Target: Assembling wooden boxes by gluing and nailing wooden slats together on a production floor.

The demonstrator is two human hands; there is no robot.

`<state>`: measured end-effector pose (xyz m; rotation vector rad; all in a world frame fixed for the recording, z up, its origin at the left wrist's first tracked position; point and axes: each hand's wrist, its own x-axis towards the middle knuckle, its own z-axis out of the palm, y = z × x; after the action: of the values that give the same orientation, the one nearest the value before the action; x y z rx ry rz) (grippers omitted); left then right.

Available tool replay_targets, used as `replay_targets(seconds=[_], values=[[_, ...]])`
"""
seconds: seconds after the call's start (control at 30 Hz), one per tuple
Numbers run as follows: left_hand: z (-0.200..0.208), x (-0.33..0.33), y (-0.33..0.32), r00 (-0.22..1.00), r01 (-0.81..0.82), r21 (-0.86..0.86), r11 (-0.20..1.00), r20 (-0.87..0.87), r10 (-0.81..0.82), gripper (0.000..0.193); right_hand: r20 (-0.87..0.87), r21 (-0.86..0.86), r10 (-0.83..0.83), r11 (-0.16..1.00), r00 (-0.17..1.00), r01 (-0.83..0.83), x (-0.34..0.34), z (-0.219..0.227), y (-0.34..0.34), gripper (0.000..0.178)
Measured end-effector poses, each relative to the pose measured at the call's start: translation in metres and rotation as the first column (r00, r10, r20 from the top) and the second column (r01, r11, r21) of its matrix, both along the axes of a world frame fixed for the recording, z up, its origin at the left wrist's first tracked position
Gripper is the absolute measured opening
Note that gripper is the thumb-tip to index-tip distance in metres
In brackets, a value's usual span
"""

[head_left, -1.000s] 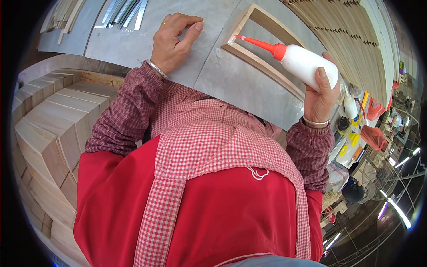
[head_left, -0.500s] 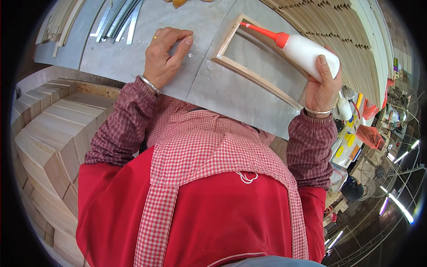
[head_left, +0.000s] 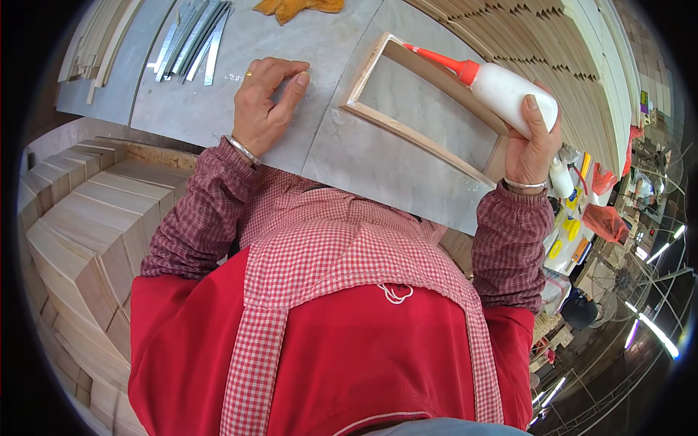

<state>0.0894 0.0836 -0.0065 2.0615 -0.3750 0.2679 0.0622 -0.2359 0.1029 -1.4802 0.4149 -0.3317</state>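
My right hand point(head_left: 534, 142) is wrapped round a white squeeze bottle point(head_left: 512, 96) with a long red nozzle, which looks like a glue bottle. It is tilted, its nozzle tip pointing left at the far left corner of a shallow rectangular wooden frame point(head_left: 422, 138). Whether the tip touches the wood, I cannot tell. White, glue-like traces show along the frame's left short side. My left hand point(head_left: 265, 102) hovers over or rests on the table left of the frame, fingers loosely curled and thumb apart, with nothing visible in it.
The grey tabletop point(head_left: 392, 185) bears thin metal strips point(head_left: 193, 40), wooden strips point(head_left: 102, 43) and an orange-yellow glove or cloth point(head_left: 298, 7). Stacked wooden strips point(head_left: 538, 36) rise beyond the frame. Wooden blocks point(head_left: 94, 211) are piled at my left. Another white bottle point(head_left: 560, 178) stands at the right.
The nozzle tip has shifted slightly right, away from the frame's far left corner. The whole view has dipped a little, showing more of the orange-yellow glove or cloth. My left hand keeps its pose.
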Motion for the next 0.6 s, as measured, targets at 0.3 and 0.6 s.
replay_targets(seconds=[0.3,0.6], values=[[0.003,-0.001,-0.003,1.000,0.002,0.029,1.000,-0.016,-0.002,0.015,-0.036,-0.112,-0.087,0.990,0.996,0.083,-0.033,0.000,-0.050,0.043],[0.005,-0.001,-0.004,0.999,0.020,0.124,0.992,-0.037,-0.015,0.015,-0.008,-0.025,-0.203,0.979,0.979,0.203,-0.074,0.005,-0.094,0.046]])
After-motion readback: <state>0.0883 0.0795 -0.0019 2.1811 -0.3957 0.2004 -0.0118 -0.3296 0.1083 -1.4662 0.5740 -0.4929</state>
